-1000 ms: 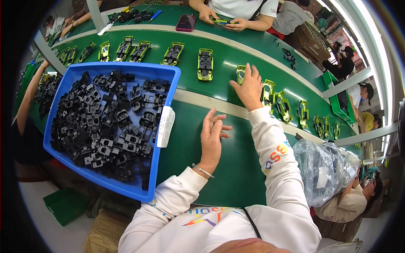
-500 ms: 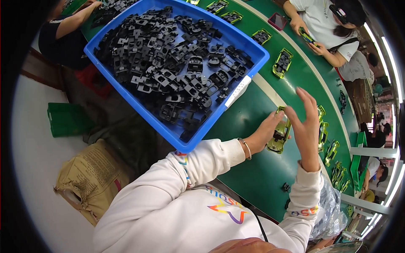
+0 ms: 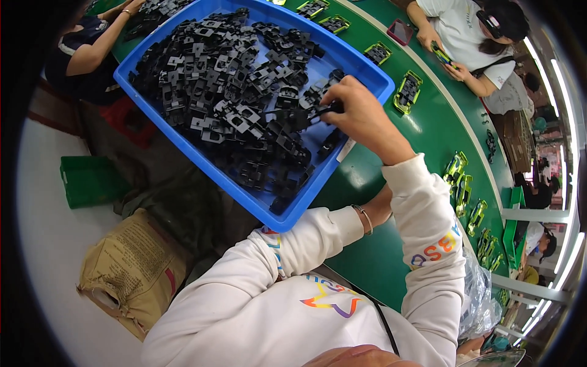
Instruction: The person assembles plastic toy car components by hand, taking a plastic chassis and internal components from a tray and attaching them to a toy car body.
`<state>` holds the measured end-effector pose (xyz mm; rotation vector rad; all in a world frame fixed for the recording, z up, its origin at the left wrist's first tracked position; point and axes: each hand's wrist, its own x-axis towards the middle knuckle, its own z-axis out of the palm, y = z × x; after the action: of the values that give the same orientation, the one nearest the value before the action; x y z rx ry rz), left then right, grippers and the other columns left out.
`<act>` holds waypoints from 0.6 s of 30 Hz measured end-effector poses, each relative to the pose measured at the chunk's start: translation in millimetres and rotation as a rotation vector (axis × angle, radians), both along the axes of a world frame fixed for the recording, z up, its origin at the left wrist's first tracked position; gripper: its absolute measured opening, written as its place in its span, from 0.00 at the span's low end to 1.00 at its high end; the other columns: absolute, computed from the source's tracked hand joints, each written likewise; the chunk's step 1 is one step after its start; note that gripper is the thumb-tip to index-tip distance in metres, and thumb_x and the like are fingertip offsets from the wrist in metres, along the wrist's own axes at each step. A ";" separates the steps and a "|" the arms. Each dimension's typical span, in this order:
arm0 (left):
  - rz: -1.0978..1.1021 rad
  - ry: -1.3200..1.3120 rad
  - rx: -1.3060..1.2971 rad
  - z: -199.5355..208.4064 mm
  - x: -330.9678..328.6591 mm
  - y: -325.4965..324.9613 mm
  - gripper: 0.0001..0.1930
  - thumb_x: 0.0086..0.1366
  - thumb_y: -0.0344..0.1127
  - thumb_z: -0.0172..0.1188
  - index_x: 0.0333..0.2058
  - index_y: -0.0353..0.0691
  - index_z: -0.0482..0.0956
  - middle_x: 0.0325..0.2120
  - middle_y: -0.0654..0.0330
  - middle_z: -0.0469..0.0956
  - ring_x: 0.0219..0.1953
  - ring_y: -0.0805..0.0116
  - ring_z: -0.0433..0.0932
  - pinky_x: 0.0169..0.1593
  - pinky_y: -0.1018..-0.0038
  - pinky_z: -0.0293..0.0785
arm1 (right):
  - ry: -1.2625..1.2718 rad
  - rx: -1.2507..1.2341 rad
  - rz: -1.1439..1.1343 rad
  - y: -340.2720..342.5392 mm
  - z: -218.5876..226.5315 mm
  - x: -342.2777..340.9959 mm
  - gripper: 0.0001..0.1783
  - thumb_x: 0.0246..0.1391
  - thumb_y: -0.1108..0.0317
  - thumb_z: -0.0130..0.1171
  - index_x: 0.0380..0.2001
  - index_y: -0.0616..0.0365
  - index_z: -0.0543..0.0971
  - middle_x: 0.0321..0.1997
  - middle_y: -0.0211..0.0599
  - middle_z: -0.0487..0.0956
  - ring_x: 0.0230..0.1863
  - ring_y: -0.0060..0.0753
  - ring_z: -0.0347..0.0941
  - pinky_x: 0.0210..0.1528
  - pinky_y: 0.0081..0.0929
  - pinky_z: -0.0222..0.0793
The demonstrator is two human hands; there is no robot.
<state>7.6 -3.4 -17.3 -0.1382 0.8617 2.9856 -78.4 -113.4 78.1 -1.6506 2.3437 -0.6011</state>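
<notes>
My right hand (image 3: 361, 116) reaches over the near right corner of a blue plastic bin (image 3: 247, 211). Its fingers are closed on a black plastic part (image 3: 330, 109), partly hidden by the fingers. Many similar black moulded parts (image 3: 208, 79) are heaped in the bin, thickest on its left side. Only the wrist end of my left hand (image 3: 381, 205) shows, just below the bin's right corner. My right sleeve covers its fingers and whatever they may hold.
Yellow-green toy car bodies (image 3: 408, 92) stand along the green table (image 3: 367, 269), with more (image 3: 463, 191) to the right. A co-worker (image 3: 465, 43) across handles one; another (image 3: 92, 55) sits upper left. A clear plastic bag (image 3: 478, 300), brown sack (image 3: 131, 263) and green bin (image 3: 92, 180) are nearby.
My right hand has moved left from beside the yellow-green car body into the blue bin and closed on a black part. The car body my left hand held is now hidden from view.
</notes>
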 end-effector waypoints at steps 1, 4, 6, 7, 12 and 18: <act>-0.018 0.005 0.000 -0.5 -3.7 2.6 0.27 0.76 0.49 0.44 0.65 0.38 0.60 0.58 0.60 0.69 0.56 0.71 0.67 0.62 0.70 0.61 | -0.113 -0.100 -0.053 7.7 6.3 -3.4 0.14 0.43 0.71 0.71 0.37 0.57 0.82 0.43 0.41 0.76 0.45 0.44 0.75 0.48 0.37 0.71; 0.183 0.001 0.002 -8.5 -26.6 5.0 0.24 0.75 0.47 0.49 0.61 0.39 0.64 0.52 0.61 0.72 0.52 0.73 0.68 0.59 0.72 0.63 | -0.247 -0.275 -0.143 45.3 38.5 -0.6 0.14 0.47 0.73 0.69 0.40 0.59 0.81 0.39 0.39 0.76 0.40 0.36 0.76 0.45 0.29 0.72; 0.225 0.020 0.179 -15.6 -36.0 4.1 0.20 0.74 0.46 0.50 0.58 0.41 0.66 0.48 0.61 0.73 0.49 0.73 0.71 0.55 0.74 0.67 | -0.310 -0.398 -0.220 84.7 44.4 -7.0 0.17 0.49 0.72 0.68 0.44 0.59 0.80 0.38 0.37 0.79 0.39 0.28 0.76 0.44 0.25 0.72; 0.192 -0.021 0.201 -4.7 -30.8 -4.9 0.20 0.74 0.46 0.51 0.57 0.41 0.66 0.46 0.62 0.73 0.46 0.73 0.73 0.51 0.74 0.70 | -0.312 -0.377 -0.337 108.8 51.4 -6.9 0.19 0.48 0.73 0.69 0.45 0.60 0.79 0.38 0.37 0.80 0.38 0.27 0.77 0.44 0.25 0.73; 0.457 -0.050 0.077 5.4 -31.0 -20.8 0.19 0.77 0.49 0.44 0.54 0.42 0.66 0.42 0.54 0.77 0.43 0.59 0.81 0.46 0.64 0.78 | -0.068 -0.202 -0.627 237.5 49.9 -5.7 0.19 0.46 0.75 0.67 0.44 0.61 0.79 0.39 0.43 0.81 0.39 0.39 0.79 0.45 0.32 0.75; 0.351 -0.053 -0.018 -1.8 -34.4 -14.3 0.24 0.76 0.54 0.42 0.57 0.41 0.65 0.47 0.52 0.76 0.47 0.54 0.80 0.49 0.59 0.77 | 0.215 0.100 -0.650 268.1 -14.5 43.8 0.25 0.46 0.74 0.68 0.50 0.61 0.74 0.44 0.49 0.75 0.44 0.57 0.75 0.45 0.46 0.73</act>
<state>-26.8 -17.7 -19.0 -0.4082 0.9481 3.2747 -34.6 154.6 63.6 -0.9239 3.0197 -0.4068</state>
